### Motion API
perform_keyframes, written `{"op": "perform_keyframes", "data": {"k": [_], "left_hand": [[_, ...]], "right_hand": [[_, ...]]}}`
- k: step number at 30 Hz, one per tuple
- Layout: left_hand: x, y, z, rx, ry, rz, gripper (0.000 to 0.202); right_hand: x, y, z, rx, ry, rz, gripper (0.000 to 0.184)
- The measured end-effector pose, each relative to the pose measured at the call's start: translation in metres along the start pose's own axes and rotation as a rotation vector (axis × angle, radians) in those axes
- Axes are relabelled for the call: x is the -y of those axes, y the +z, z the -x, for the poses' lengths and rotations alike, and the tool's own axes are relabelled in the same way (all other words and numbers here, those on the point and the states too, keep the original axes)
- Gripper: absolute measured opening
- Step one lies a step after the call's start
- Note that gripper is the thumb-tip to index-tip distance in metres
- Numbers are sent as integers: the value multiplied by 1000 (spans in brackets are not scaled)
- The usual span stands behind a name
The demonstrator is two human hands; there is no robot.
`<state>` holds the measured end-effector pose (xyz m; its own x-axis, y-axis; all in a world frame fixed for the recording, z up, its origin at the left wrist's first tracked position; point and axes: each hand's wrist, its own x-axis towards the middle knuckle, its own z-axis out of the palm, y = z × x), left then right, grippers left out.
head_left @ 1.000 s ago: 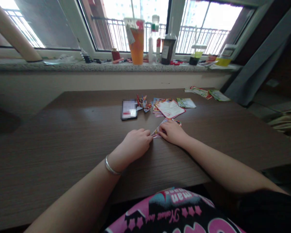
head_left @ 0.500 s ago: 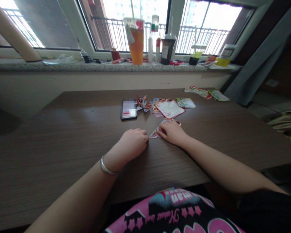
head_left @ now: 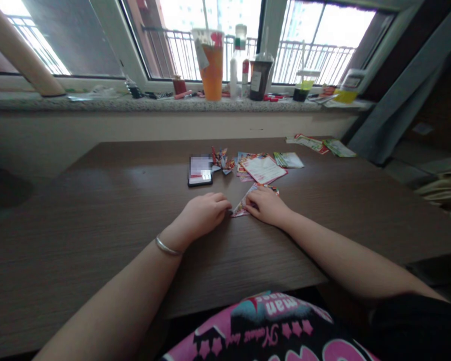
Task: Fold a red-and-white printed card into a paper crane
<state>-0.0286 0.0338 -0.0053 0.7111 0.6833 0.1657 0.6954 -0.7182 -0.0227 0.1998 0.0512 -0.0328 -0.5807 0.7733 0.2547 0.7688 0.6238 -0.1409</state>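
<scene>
A folded piece of colourful printed paper (head_left: 242, 204) lies on the brown wooden table (head_left: 97, 210) in front of me. My right hand (head_left: 266, 205) rests on top of it, fingers pressed down on the fold. My left hand (head_left: 203, 213), with a silver bangle at the wrist, is curled with its fingertips touching the paper's left corner.
Behind the paper lie a phone (head_left: 200, 171), small folded paper figures (head_left: 221, 159) and a pile of leaflets (head_left: 263, 168). More leaflets (head_left: 315, 143) sit at the far right. The windowsill holds an orange drink cup (head_left: 212, 62), bottles and a dark cup (head_left: 259, 75).
My left hand has slid a little left and back, then returned with its fingertips at the paper's left corner. My right hand has stayed on the paper.
</scene>
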Motion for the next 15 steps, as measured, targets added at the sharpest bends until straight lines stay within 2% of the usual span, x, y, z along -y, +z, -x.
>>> {"op": "perform_keyframes", "data": {"k": [4, 9, 12, 15], "left_hand": [[-4, 9, -1, -54, 53, 52, 26], [-3, 14, -1, -81, 117, 100, 20], [0, 14, -1, -77, 135, 121, 18], [1, 13, 0, -41, 122, 139, 18]], "right_hand": [[0, 3, -2, 5, -69, -62, 15], [3, 2, -1, -52, -84, -71, 16], [5, -1, 2, -137, -53, -48, 21], [4, -2, 4, -226, 47, -38, 34]]}}
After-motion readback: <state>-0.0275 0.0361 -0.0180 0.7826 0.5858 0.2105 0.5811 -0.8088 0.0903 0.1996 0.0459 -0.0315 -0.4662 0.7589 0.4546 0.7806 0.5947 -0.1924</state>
